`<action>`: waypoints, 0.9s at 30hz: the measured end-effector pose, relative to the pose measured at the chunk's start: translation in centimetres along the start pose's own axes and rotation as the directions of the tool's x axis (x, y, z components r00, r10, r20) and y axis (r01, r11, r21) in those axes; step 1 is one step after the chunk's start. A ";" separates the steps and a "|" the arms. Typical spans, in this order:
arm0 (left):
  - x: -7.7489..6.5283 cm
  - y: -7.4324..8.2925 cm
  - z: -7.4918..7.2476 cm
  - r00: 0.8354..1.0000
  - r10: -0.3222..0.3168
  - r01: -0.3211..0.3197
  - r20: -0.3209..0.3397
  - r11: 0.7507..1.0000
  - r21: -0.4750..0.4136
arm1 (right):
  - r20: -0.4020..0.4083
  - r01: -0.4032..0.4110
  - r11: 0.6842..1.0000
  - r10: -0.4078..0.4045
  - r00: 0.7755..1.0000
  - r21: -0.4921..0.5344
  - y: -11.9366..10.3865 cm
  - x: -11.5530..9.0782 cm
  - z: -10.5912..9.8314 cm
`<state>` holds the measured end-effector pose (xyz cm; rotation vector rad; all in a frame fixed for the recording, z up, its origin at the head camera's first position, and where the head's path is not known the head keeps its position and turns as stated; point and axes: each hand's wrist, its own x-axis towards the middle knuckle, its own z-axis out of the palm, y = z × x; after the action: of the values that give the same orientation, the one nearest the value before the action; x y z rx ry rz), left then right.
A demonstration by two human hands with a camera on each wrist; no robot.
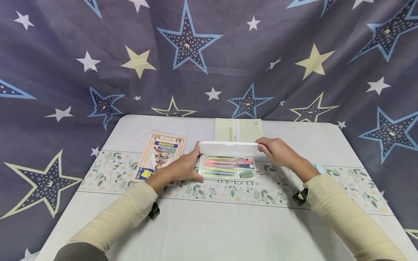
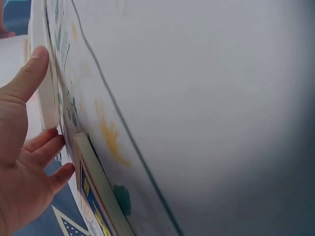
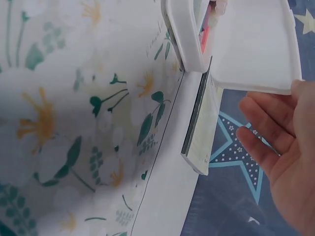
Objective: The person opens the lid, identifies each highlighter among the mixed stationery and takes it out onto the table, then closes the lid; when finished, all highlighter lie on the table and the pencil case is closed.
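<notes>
A white pencil case (image 1: 227, 178) stands with its lid (image 1: 228, 148) raised at the middle of the table. Several coloured pens (image 1: 222, 170) lie inside, with a greenish eraser-like block (image 1: 246, 174) in the front right compartment. My left hand (image 1: 185, 167) holds the case by its left end, thumb at the front edge and fingers toward the back; the left wrist view shows this thumb (image 2: 30, 73) against the case wall. With thumb and fingers, my right hand (image 1: 277, 152) pinches the lid's right edge. In the right wrist view, the lid (image 3: 256, 49) is tilted up beside that hand.
A colourful illustrated booklet (image 1: 163, 154) lies left of the case, partly behind my left forearm. Behind the lid is a pale yellow notebook (image 1: 238, 129). A small light-blue object (image 1: 319, 168) shows beside my right wrist. A star-patterned curtain (image 1: 209, 83) hangs behind the table.
</notes>
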<state>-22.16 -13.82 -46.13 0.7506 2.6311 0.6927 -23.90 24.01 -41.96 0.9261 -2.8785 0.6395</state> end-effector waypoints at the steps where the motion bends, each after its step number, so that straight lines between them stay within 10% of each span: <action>1: 0.0 0.0 0.0 1.000 0.003 -0.003 -0.002 1.000 -0.002 | -0.005 -0.016 1.000 0.016 1.000 0.012 0.1 0.2 0.0; 27: -0.6 0.1 0.2 0.998 0.056 -0.055 -0.011 0.998 0.027 | -0.094 -0.295 0.942 0.312 0.945 0.162 1.1 2.5 2.1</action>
<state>-21.59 -13.99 -46.13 0.8323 2.6442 0.6807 -26.45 22.64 -43.86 0.4341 -2.9211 0.9056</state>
